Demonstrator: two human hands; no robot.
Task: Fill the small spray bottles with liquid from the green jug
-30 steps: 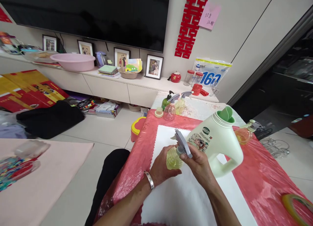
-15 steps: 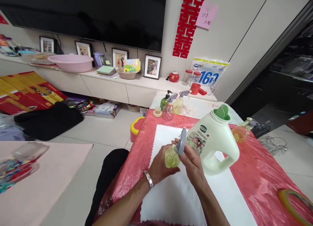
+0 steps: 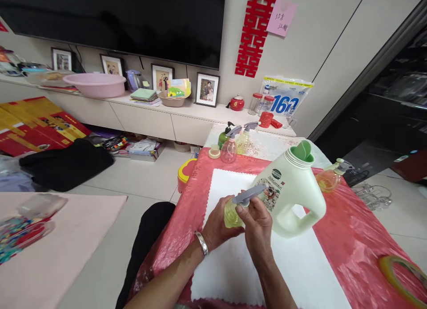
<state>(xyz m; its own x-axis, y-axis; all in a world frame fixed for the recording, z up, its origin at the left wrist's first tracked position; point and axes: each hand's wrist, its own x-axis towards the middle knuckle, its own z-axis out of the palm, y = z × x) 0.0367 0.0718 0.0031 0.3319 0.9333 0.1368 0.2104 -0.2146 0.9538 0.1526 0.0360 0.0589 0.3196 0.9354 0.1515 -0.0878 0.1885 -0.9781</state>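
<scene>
A small yellow-green spray bottle (image 3: 233, 214) with a grey trigger head (image 3: 248, 194) is held over the white cloth on the table. My left hand (image 3: 218, 226), a silver bangle at its wrist, wraps round the bottle's body. At the neck, my right hand (image 3: 256, 222) grips the trigger head between thumb and fingers. Just beyond my hands stands a large pale green jug (image 3: 296, 193), uncapped, with a green scoop or funnel (image 3: 302, 150) in its mouth. Part of the bottle is hidden behind my fingers.
A pink spray bottle (image 3: 228, 151), a green pump bottle (image 3: 223, 140) and a yellow spray bottle (image 3: 243, 144) stand at the table's far end. A round cap (image 3: 214, 151) lies beside them. An orange spray bottle (image 3: 328, 180) is right of the jug; a tape roll (image 3: 388, 273) lies near right.
The grey trigger head has turned round from pointing upward to lying across toward the right. My right hand has turned with it, while my left hand stays on the bottle.
</scene>
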